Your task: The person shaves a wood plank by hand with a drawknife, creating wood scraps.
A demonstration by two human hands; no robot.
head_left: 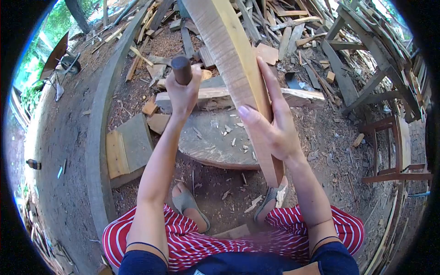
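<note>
At the bottom of the frame, nearest the camera, lay the person's lap in red-and-white striped trousers (183,243), with two sandalled feet (190,206) on the chip-strewn ground just above.

The right hand (270,123), at centre right, was wrapped around a long, pale, curved wooden plank (233,59). The thumb lay across the near face and the fingers were extended along the far edge. The plank ran from the top centre of the frame down to the lower centre, where its lower end rested beside the right foot.

The left hand (183,91), at upper centre, was clenched around a dark brown rounded wooden handle (181,68). The head of the tool was not visible.

Behind both hands, at centre frame, sat a broad, flat, grey wooden chopping block (211,142) scattered with chips. Offcuts and split timber (275,27) filled the upper part of the frame. A brown wooden frame chair (394,151) stood at the right edge.

Handling assessment: the plank appeared stiff, dry and moderately heavy, with a rough-hewn face that offered good friction. It would probably be best gripped at mid-length, as shown, with the lower end braced on the ground. Splinters along the edges were a likely hazard.
</note>
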